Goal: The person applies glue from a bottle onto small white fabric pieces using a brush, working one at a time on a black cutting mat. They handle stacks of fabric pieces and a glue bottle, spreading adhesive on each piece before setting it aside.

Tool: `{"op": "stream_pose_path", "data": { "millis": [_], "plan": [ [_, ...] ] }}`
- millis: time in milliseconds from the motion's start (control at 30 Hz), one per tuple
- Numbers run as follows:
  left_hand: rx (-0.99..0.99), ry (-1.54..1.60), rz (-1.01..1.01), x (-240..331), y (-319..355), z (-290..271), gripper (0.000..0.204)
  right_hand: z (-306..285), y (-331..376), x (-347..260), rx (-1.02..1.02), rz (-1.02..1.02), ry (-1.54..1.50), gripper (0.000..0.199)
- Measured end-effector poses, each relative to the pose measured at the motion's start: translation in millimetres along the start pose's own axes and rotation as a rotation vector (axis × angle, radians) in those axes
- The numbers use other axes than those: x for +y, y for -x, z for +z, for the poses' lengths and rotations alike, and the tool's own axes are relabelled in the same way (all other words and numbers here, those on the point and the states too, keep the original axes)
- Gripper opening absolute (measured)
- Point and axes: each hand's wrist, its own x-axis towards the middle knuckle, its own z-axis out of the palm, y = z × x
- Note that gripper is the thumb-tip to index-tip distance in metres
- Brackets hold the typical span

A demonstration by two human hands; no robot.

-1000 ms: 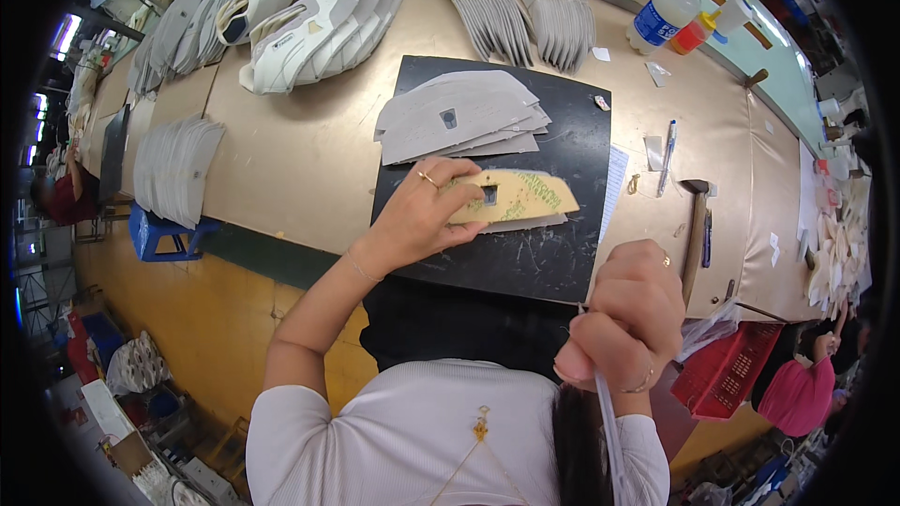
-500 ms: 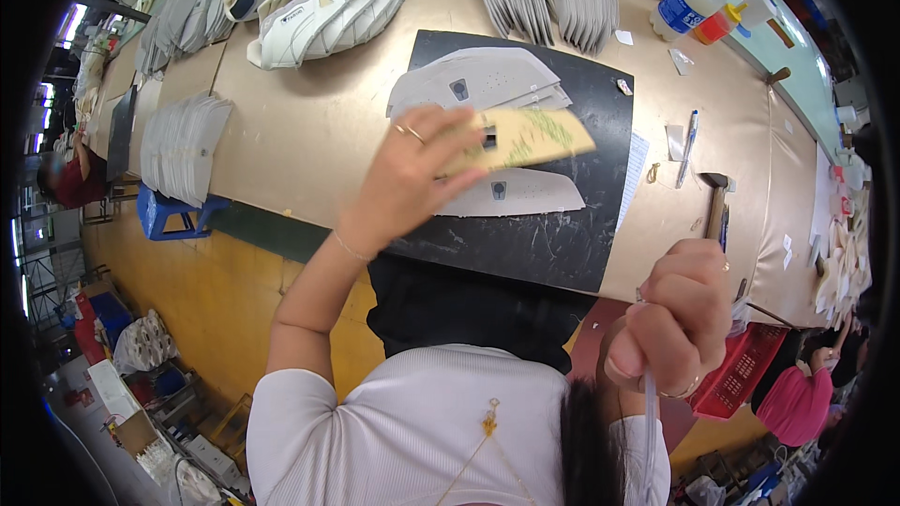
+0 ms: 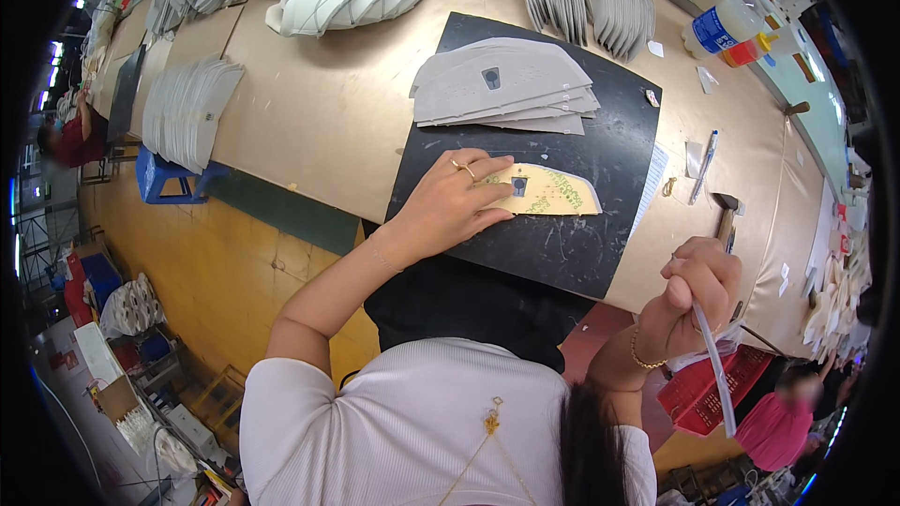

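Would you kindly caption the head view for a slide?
Left hand rests on a yellow piece over a black board; right hand grips a slender pale object.

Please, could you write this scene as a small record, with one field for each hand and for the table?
Left hand: fingers on the yellow template with green print
Right hand: closed around a slim whitish rod
Template: lying over the black mat
Beyond the template: uneven pile of grey pieces, also on the mat
Tan table: right of the mat, pen and hammer
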Motion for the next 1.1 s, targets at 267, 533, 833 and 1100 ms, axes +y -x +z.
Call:
{"op": "stream_pose_path", "data": {
  "millis": [267,533,833,1100],
  "plan": [
    [0.038,-0.003,0.007,-1,2,4,0.027,11,18,15,-0.105,0.279,-0.06,0.026],
    [0.01,-0.098,-0.019,7,-3,3,0.027,70,23,44,-0.468,0.458,-0.118,0.016],
    [-0.031,-0.15,-0.035,15,-8,-1,0.025,99,29,56,-0.551,0.239,0.003,0.017],
    [-0.018,-0.14,-0.045,15,-5,0,0.023,106,29,53,-0.589,0.169,0.093,0.011]
  ]
}}
